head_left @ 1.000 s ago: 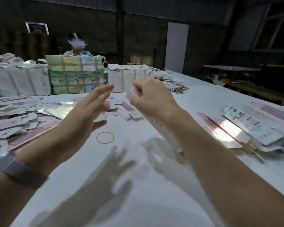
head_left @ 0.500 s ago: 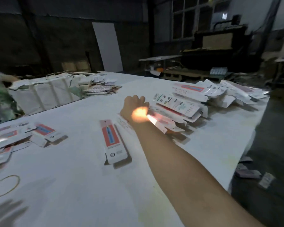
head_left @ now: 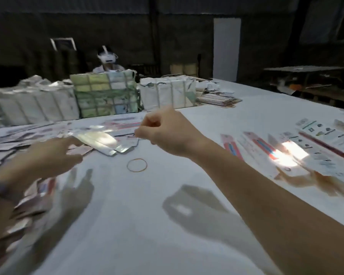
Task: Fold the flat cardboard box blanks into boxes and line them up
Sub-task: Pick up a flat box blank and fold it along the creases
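Change: since half a second ago our view has swung back left; we now see both hands again, and the folded boxes [head_left: 298, 147] sit at the right edge instead of the middle.
Right hand: our right hand [head_left: 167, 133] hangs above the bench [head_left: 187, 245] with fingers curled in; it seems to hold nothing, though the fingertips are hidden from us.
Left hand: our left hand [head_left: 54, 155] is blurred, fingers stretched out and flat over the flat blanks [head_left: 105, 139] (whether it touches them we cannot tell).
Task things: flat blanks lie scattered across the left of the bench; folded boxes lie side by side on the right, a patch of sunlight across them.
Around: a rubber band [head_left: 137, 165] lies on the bench between the two hands, apart from both.
Counts: one rubber band; three strapped bundles [head_left: 107, 96] stand along the far side, and beside them one low stack of blanks [head_left: 218, 100]; the loose blanks are too blurred to count.
Behind: another person [head_left: 107, 62] sits behind the bundles.
Writing: print on the boxes is too blurred to read.
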A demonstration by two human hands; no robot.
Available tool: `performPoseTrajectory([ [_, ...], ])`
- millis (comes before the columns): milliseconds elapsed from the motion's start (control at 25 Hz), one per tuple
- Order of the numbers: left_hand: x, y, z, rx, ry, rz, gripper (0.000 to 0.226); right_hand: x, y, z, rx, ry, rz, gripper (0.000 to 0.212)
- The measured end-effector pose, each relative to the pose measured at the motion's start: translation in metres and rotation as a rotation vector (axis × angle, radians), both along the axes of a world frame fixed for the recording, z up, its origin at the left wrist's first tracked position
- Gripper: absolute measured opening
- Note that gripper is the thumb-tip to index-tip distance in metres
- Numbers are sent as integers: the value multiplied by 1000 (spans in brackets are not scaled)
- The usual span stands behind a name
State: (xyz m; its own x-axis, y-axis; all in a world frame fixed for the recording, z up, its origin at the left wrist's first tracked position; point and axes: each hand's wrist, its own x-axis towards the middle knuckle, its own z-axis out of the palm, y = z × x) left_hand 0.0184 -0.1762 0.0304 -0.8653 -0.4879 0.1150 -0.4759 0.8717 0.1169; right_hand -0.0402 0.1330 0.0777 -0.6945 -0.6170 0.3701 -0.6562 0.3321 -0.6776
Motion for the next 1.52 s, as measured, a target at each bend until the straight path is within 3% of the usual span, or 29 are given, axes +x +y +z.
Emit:
performPoseTrajectory([
  [160, 51, -18, 6, 22, -246, 270, 84, 49, -51, -14, -25, -67, 175, 22],
  [240, 65, -14, 7, 57, -291, 258, 72, 62, -77, -16, -42, -81, 224, 25],
  [480, 57, 4, 0, -190, -88, 233, 28, 74, -110, -28, -60, -72, 271, 22],
  [600, 52, 11, -7, -235, -17, 195, 19, 66, -105, -36, -60, -103, 250, 23],
  [760, 51, 25, 5, -355, 41, 237, 24, 60, -100, -36, -59, -76, 220, 23],
  [840, 51, 36, 23, -396, 197, 213, 25, 53, -95, -31, -94, -48, 173, 25],
  [960, 54, 69, 56, -432, 650, -38, 27, 40, -82, -19, -257, 53, 40, 8],
  [1000, 56, 82, 66, -423, 798, -161, 25, 37, -76, -14, -311, 103, 5, 13],
  [1040, 57, 95, 74, -397, 916, -274, 22, 34, -70, -11, -349, 140, -8, 30],
  [1120, 57, 116, 85, -278, 1101, -436, 19, 33, -62, -7, -383, 177, 34, 60],
  [1200, 51, 133, 87, -69, 1207, -518, 15, 37, -60, -5, -381, 189, 92, 75],
  [1360, 38, 148, 77, 518, 1316, -605, 10, 36, -60, -5, -517, 96, 204, 62],
  [1440, 34, 144, 70, 935, 1260, -641, 19, 31, -59, -4, -575, 12, 216, 60],
  [1520, 33, 141, 58, 1193, 1005, -749, 41, 28, -57, -3, -620, -85, 217, 62],
])
